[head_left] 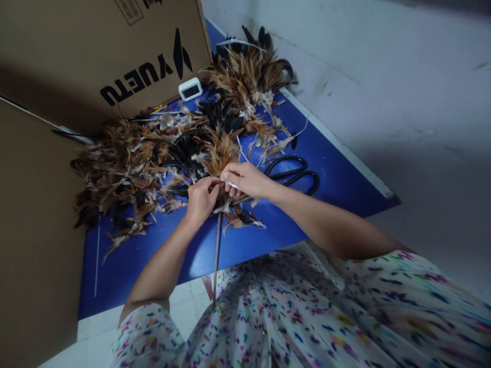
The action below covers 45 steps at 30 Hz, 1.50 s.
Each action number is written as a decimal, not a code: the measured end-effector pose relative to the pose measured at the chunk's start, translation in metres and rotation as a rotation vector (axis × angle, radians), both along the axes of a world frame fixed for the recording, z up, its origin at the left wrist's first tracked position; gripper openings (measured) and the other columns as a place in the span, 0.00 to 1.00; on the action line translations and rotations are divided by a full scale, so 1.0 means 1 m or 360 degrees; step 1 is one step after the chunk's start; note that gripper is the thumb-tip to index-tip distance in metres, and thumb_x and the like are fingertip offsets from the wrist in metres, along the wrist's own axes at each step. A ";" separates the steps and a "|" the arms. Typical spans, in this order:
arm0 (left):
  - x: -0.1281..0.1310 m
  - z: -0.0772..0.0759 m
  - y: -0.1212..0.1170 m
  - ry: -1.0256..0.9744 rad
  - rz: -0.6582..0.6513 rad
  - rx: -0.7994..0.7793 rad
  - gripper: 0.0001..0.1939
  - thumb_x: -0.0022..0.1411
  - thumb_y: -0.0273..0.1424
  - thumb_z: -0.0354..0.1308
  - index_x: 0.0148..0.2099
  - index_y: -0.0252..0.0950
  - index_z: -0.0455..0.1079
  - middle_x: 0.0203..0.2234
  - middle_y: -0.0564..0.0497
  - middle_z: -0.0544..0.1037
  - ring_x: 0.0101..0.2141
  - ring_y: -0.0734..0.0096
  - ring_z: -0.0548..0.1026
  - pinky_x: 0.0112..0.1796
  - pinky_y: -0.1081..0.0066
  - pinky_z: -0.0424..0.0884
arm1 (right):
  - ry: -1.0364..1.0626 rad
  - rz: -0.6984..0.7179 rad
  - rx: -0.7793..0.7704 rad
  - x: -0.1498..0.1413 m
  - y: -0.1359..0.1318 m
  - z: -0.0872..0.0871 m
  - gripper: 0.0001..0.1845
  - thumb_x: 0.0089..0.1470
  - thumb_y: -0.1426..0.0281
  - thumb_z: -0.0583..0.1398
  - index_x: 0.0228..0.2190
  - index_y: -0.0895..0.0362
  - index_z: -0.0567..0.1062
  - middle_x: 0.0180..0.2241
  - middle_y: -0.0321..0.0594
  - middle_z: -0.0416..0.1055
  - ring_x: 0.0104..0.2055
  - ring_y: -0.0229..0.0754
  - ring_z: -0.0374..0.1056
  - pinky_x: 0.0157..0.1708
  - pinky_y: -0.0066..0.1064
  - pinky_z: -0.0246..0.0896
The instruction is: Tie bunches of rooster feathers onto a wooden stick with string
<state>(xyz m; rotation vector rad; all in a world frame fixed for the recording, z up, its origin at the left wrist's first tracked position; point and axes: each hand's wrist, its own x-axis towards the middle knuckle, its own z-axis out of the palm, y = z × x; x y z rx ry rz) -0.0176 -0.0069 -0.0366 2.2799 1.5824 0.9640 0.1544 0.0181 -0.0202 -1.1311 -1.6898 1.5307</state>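
Note:
My left hand (203,200) is closed in a pinch at the feathered end of a thin brown stick (218,250). The stick's lower end reaches past the table edge towards my lap. Fingers curled, my right hand (243,179) meets the left one and grips a narrow white strip (233,185). Beyond both hands, brown feathers (220,152) fan out from the place where they meet. The exact contact between fingertips and stick is partly hidden. Black-handled scissors (295,171) lie just right of my right wrist, their blades out of sight.
Loose brown and black feathers (130,153) cover the left of the blue table (192,266). A larger feather bunch (249,69) lies at the back. A small white digital clock (191,89) stands before a cardboard box (153,46). A pale wall (383,102) borders the right.

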 end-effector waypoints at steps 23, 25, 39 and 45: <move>-0.006 -0.003 0.000 -0.0235 -0.0045 -0.0245 0.02 0.60 0.29 0.58 0.35 0.37 0.71 0.25 0.56 0.77 0.28 0.75 0.75 0.34 0.74 0.69 | -0.0266 0.0049 0.0713 0.001 0.006 -0.007 0.11 0.54 0.79 0.55 0.33 0.60 0.78 0.30 0.37 0.74 0.28 0.32 0.66 0.34 0.27 0.57; -0.006 -0.004 0.000 -0.0267 -0.0028 -0.0279 0.04 0.60 0.31 0.59 0.35 0.37 0.71 0.25 0.55 0.77 0.28 0.74 0.75 0.33 0.74 0.69 | -0.0334 0.0006 0.0704 0.000 0.008 -0.006 0.11 0.54 0.79 0.55 0.33 0.60 0.78 0.30 0.37 0.75 0.32 0.34 0.67 0.37 0.27 0.57; -0.011 -0.007 0.003 -0.0732 0.0043 -0.0575 0.08 0.56 0.36 0.61 0.33 0.37 0.69 0.23 0.54 0.76 0.23 0.74 0.74 0.27 0.74 0.71 | -0.0711 0.0179 0.1040 0.000 0.005 -0.007 0.15 0.60 0.71 0.54 0.37 0.59 0.81 0.34 0.43 0.74 0.35 0.39 0.67 0.35 0.29 0.53; -0.011 -0.008 0.005 -0.0754 0.0136 -0.0595 0.09 0.53 0.36 0.63 0.31 0.36 0.71 0.22 0.55 0.75 0.19 0.77 0.70 0.23 0.75 0.69 | -0.0630 0.0088 0.1057 -0.002 0.008 -0.017 0.14 0.58 0.71 0.55 0.36 0.61 0.81 0.35 0.44 0.74 0.36 0.40 0.68 0.37 0.30 0.56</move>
